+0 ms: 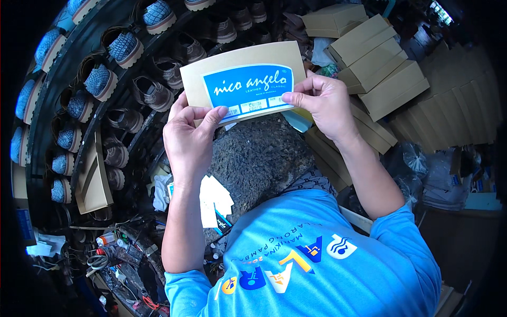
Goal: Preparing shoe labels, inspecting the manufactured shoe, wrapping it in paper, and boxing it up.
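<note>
Both hands hold up a tan cardboard shoe box (237, 59) with a blue and white label (248, 79) on the face toward me. My left hand (189, 129) grips its lower left corner, the thumb pressed on the label's edge. At the right end my right hand (328, 105) pinches the box, with its thumb on the label's lower right part. Below the box, a dark, rough-surfaced mass (259, 153) lies over my lap. Beside my left forearm several white cards (215, 198) rest against it, with a blue and black tag (222, 224) at their lower end.
Curved-looking racks on the left hold rows of blue-patterned shoes (124, 47) and brown shoes (153, 94). An open box (94, 182) leans there. Closed tan boxes (391, 90) are stacked at the right, near clear plastic bags (414, 158). Cluttered tools and bottles (127, 259) lie lower left.
</note>
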Tool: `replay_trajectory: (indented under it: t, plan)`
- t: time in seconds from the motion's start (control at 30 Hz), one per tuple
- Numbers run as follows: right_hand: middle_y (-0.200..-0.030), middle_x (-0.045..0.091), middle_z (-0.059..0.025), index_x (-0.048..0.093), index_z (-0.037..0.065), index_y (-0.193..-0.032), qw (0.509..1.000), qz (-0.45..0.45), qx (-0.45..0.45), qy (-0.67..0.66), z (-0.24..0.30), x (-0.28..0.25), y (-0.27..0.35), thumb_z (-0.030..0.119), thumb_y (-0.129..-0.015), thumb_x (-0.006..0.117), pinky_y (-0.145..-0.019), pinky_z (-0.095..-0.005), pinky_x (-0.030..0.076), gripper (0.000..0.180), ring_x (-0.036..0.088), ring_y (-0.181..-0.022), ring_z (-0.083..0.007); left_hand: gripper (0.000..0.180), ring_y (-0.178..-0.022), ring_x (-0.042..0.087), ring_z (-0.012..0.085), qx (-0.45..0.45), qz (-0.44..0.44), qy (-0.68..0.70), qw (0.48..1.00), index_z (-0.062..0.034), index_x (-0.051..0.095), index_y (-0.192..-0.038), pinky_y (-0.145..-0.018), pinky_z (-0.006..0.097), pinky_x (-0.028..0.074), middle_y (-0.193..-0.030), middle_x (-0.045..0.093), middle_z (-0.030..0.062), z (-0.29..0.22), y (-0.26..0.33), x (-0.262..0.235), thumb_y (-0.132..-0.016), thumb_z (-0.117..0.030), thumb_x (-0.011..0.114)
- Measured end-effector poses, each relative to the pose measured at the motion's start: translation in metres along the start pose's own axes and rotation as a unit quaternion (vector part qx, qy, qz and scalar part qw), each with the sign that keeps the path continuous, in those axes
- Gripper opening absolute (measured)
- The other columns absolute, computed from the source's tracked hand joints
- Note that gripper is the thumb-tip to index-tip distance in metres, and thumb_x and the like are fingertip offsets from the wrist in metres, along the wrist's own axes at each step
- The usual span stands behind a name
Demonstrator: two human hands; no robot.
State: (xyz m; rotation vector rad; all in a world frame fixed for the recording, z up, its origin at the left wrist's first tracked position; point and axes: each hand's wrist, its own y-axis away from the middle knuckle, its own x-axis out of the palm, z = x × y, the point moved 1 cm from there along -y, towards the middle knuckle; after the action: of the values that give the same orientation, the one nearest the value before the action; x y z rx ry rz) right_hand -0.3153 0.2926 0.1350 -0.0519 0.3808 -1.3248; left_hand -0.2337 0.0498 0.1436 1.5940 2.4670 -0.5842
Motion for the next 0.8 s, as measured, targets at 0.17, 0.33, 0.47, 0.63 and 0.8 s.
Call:
replay_trajectory:
  t: [0.17,0.33,0.47,0.63,0.8]
  plan:
    - [-0.075,0.069,-0.0054,0.073,-0.003,-0.083,1.0,-0.004,0.01,0.027,0.0047,0.0035,0.0007,0.013,-0.078,0.084,-0.065,-0.0245,0.05,0.02,0.061,-0.067,-0.009,0.022,-0.124,0.059,0.0272,-0.009,0.001,-0.017,1.0,0.0042,0.074,-0.082,-0.097,0.035,0.049,-0.139,0.055,0.0226,-0.0029,-0.0014,-0.0034,-0.077,-0.014,0.085]
    - [-0.075,0.07,-0.0063,0.073,-0.003,-0.084,1.0,-0.004,0.009,0.03,0.0036,0.0025,0.0003,0.014,-0.078,0.084,-0.066,-0.0252,0.051,0.021,0.062,-0.068,-0.01,0.025,-0.12,0.06,0.0231,0.004,0.001,-0.048,0.999,0.0059,0.073,-0.08,-0.09,0.031,0.052,-0.13,0.061,0.021,-0.0023,-0.0011,-0.0039,-0.077,-0.015,0.086]
    - [-0.076,0.07,-0.0067,0.073,-0.003,-0.084,1.0,-0.002,0.008,0.027,0.0006,0.0019,0.0006,0.014,-0.078,0.084,-0.066,-0.0256,0.051,0.021,0.063,-0.068,-0.0105,0.025,-0.116,0.061,0.0219,0.004,0.003,-0.04,0.999,0.0062,0.073,-0.08,-0.088,0.03,0.053,-0.131,0.06,0.0208,-0.0036,-0.0008,-0.0036,-0.077,-0.014,0.085]
    - [-0.076,0.071,-0.0076,0.073,-0.003,-0.084,0.999,-0.002,0.018,0.044,0.0058,0.0031,0.0025,0.014,-0.078,0.084,-0.066,-0.0254,0.052,0.021,0.063,-0.069,-0.0099,0.024,-0.117,0.061,0.0221,-0.017,0.011,-0.05,0.999,0.0063,0.073,-0.081,-0.087,0.031,0.053,-0.13,0.061,0.0209,-0.0092,0.0011,-0.0036,-0.078,-0.014,0.085]
    - [-0.075,0.071,-0.007,0.074,-0.003,-0.083,0.999,-0.005,0.005,0.048,0.0067,0.005,0.0012,0.014,-0.078,0.084,-0.066,-0.025,0.051,0.021,0.064,-0.068,-0.0096,0.02,-0.109,0.067,0.023,0.012,-0.004,-0.068,0.998,0.005,0.073,-0.08,-0.086,0.031,0.054,-0.134,0.061,0.0179,-0.0049,0.0,-0.0028,-0.077,-0.012,0.084]
